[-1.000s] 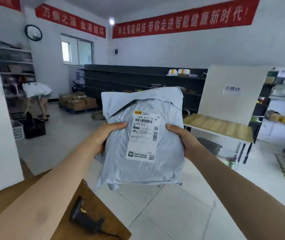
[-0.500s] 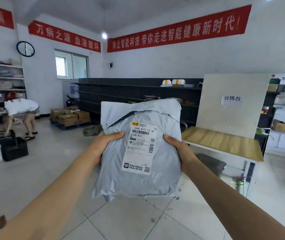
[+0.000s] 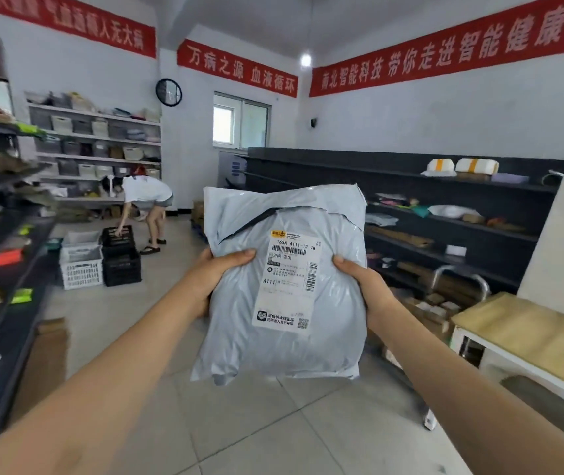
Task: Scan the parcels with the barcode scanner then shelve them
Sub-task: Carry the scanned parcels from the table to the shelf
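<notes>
The grey poly-mailer parcel (image 3: 337, 303) is held up at the centre of view, off any surface, label side facing the camera. The left hand (image 3: 212, 279) grips its edge at 9 o'clock, thumb curled over the front. The right hand (image 3: 364, 286) grips the opposite edge at 3 o'clock in the same way.

The white shipping label (image 3: 289, 281) reads "163A A111-12 78" over a barcode, then "济南 发出", with a larger "A111" lower down and a QR code at the bottom — the small print is too fine to read.

Red banners line the walls: at 12 o'clock one banner (image 3: 237, 68) reads "万病之源 血液循环", and at 1 o'clock a longer banner (image 3: 445, 53) includes "智能科技 带你走进智能健康".

At 9 o'clock a white slatted crate (image 3: 81, 267) stands touching stacked black crates (image 3: 120, 260), and another person (image 3: 145, 197) bends over them. I cannot tell what the crates hold.

At 10 o'clock white shelves (image 3: 97, 137) carry rows of storage baskets. At 2 o'clock dark shelving (image 3: 445, 231) holds scattered packages — two white bundles with yellow bands lie on top.
</notes>
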`<action>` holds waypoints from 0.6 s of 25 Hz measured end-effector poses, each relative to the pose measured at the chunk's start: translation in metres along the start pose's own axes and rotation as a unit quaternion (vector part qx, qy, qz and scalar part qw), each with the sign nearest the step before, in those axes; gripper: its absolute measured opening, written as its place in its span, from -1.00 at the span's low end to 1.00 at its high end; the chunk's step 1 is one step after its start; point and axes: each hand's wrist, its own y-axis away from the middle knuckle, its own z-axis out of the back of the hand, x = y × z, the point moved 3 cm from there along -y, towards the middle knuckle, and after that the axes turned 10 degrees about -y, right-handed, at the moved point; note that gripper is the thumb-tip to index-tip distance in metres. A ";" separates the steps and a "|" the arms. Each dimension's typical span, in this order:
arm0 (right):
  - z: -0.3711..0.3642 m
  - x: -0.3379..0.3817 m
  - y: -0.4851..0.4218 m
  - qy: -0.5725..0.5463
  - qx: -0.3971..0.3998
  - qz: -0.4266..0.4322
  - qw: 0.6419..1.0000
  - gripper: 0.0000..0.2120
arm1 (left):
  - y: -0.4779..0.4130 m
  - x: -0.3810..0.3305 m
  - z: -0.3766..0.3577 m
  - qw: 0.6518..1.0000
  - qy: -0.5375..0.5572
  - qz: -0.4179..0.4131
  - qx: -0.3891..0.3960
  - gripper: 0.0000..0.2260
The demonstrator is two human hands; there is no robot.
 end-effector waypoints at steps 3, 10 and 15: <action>-0.032 -0.026 -0.104 0.000 0.102 -0.030 0.994 -0.29 | -0.045 0.022 0.035 0.993 -0.010 0.001 -0.117 -0.32; -0.188 -0.111 -0.285 -0.007 0.339 -0.172 0.925 -0.02 | -0.099 0.010 0.152 0.938 -0.068 0.008 -0.340 -0.54; -0.324 -0.192 -0.344 -0.040 0.444 -0.204 0.872 -0.05 | -0.117 0.011 0.275 0.902 -0.126 0.016 -0.414 -0.46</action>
